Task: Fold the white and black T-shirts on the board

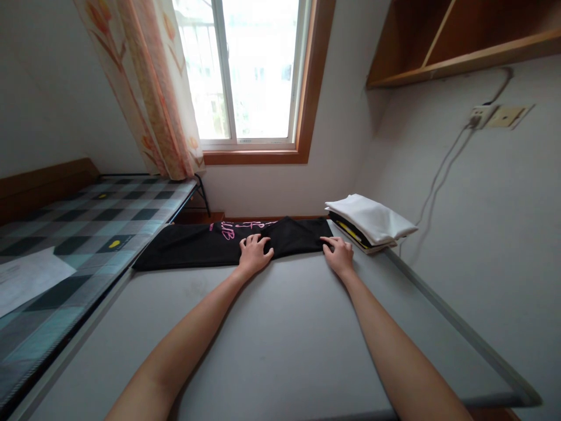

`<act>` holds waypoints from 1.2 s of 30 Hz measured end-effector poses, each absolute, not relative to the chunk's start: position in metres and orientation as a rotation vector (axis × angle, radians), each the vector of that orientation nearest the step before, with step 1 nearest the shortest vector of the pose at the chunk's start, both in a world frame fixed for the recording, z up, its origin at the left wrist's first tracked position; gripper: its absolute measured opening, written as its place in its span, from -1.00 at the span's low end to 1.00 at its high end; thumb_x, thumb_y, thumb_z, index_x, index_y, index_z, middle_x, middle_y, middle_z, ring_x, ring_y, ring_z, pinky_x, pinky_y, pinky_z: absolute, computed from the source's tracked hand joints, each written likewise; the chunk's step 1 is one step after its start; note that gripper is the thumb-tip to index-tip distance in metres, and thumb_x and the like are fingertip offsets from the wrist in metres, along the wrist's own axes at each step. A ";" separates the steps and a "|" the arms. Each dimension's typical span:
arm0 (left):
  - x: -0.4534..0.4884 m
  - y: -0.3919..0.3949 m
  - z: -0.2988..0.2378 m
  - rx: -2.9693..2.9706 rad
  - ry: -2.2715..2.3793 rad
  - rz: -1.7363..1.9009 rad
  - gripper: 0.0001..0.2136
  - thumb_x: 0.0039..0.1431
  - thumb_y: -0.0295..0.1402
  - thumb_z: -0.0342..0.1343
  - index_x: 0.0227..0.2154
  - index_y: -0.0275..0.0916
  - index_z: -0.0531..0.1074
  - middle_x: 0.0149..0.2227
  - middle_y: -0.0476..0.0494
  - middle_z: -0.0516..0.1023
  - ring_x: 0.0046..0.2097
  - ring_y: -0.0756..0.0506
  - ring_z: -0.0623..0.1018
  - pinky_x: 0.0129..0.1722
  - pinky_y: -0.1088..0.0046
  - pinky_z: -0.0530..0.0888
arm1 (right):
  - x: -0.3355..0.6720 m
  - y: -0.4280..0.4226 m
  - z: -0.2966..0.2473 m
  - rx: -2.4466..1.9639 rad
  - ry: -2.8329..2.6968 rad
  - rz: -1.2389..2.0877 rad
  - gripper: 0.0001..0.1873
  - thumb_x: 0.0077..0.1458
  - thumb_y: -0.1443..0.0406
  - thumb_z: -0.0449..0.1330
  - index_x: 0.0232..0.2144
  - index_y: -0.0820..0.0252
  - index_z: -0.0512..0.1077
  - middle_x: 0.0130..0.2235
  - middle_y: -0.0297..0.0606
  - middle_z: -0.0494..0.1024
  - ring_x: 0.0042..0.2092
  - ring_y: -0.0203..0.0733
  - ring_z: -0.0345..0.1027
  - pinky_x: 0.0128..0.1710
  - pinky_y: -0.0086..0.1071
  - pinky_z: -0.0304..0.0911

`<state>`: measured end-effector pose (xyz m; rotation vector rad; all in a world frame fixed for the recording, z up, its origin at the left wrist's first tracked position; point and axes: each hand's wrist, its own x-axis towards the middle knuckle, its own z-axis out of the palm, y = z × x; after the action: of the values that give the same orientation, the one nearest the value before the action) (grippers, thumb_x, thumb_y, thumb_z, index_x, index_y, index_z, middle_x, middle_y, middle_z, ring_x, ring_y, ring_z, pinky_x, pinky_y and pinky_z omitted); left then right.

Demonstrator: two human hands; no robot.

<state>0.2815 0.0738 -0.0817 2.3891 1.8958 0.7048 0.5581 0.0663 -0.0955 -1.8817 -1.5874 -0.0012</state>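
Note:
A black garment point(193, 245) with pink lettering lies folded into a long strip across the far end of a grey table point(280, 327). My left hand point(254, 252) rests on its middle, fingers spread flat over the cloth. My right hand point(338, 254) lies at the strip's right end, fingers stretched out and pressing on the cloth's corner. Neither hand grips anything that I can see.
A stack of folded clothes point(370, 221), white on top and black with yellow beneath, sits at the table's far right corner. A bed with a checked cover point(87, 222) adjoins the table on the left. A window, a curtain and a wall shelf lie beyond.

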 end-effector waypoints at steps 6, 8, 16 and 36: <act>0.281 0.075 -0.083 2.473 1.805 0.575 -0.53 0.24 -0.14 -0.08 0.17 -0.16 0.31 0.19 -0.24 0.36 0.29 -0.22 0.19 0.25 0.02 0.07 | 0.555 0.066 -0.094 -1.982 -1.574 0.029 -0.67 0.18 0.28 0.06 -0.11 -0.01 0.57 0.02 -0.24 0.48 0.01 0.05 0.20 -0.04 -0.12 0.13; 0.281 0.076 -0.084 2.486 1.813 0.536 -0.49 0.25 -0.13 -0.11 0.21 -0.20 0.25 0.22 -0.25 0.33 0.31 -0.22 0.16 0.26 0.02 0.05 | 0.554 0.066 -0.095 -2.025 -1.567 0.017 -0.66 0.19 0.30 0.03 -0.10 0.03 0.56 0.04 -0.24 0.47 0.03 0.06 0.19 -0.03 -0.11 0.13; 0.286 0.073 -0.084 2.406 1.987 0.579 -0.44 0.23 -0.13 -0.12 0.25 -0.22 0.18 0.23 -0.24 0.32 0.29 -0.27 0.18 0.26 0.00 0.07 | 0.551 0.068 -0.099 -2.078 -1.655 -0.061 -0.59 0.24 0.29 -0.03 0.04 -0.02 0.46 0.14 -0.24 0.39 0.06 0.03 0.16 0.00 -0.11 0.15; 0.287 0.069 -0.082 2.277 2.152 0.684 -0.48 0.18 -0.16 -0.04 0.15 -0.27 0.33 0.14 -0.34 0.41 0.24 -0.35 0.23 0.23 -0.08 0.05 | 0.546 0.063 -0.097 -2.052 -1.758 -0.114 -0.51 0.26 0.19 -0.10 0.20 -0.08 0.28 0.23 -0.16 0.22 0.14 0.10 0.08 0.07 0.01 0.13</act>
<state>0.2868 0.0692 -0.0817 2.2768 2.1520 0.6841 0.5457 0.0631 -0.0969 -2.0517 -1.7578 -0.1142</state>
